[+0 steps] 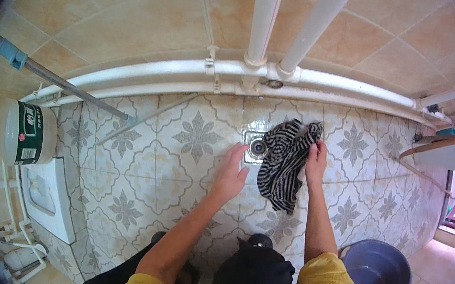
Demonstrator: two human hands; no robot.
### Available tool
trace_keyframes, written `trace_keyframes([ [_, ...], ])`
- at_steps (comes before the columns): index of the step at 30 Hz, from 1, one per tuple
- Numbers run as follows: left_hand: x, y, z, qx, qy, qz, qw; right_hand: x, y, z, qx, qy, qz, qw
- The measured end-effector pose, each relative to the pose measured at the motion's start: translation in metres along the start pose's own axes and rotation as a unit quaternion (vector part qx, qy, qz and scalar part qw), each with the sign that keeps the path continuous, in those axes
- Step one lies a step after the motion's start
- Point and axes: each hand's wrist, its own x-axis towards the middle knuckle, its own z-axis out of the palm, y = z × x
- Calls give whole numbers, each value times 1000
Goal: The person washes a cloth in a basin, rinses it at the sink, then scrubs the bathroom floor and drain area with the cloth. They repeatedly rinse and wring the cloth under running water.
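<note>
A black-and-white striped cloth point(283, 167) lies bunched on the patterned tile floor point(187, 180). Just to its left is a square metal floor drain point(258, 147) with a round opening, and the tiles around it look wet. My left hand point(232, 172) is empty, fingers apart, its fingertips at the drain's left edge. At the right edge of the cloth is my right hand point(315, 163), its fingertips against the fabric. Whether those fingers pinch the cloth or only touch it is not clear.
White pipes point(168, 68) run along the wall base. A grey pipe point(81, 93) slants down at left. Left, a labelled white bucket point(47, 134) stands near a squat toilet point(43, 194). A blue-grey basin point(379, 272) sits at lower right, beside my arm.
</note>
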Motion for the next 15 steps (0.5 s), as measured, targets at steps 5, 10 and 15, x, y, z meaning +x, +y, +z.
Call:
trace_keyframes([
  [5, -5, -35, -10, 56, 30, -56, 996, -21, -68, 120, -274, -94, -160, 944],
  [10, -15, -45, -23, 103, 54, -114, 987, -91, -55, 129, -184, -294, -339, 875],
  [15, -51, -60, -55, 110, 10, -169, 979, -85, -49, 64, -153, -432, -304, 835],
])
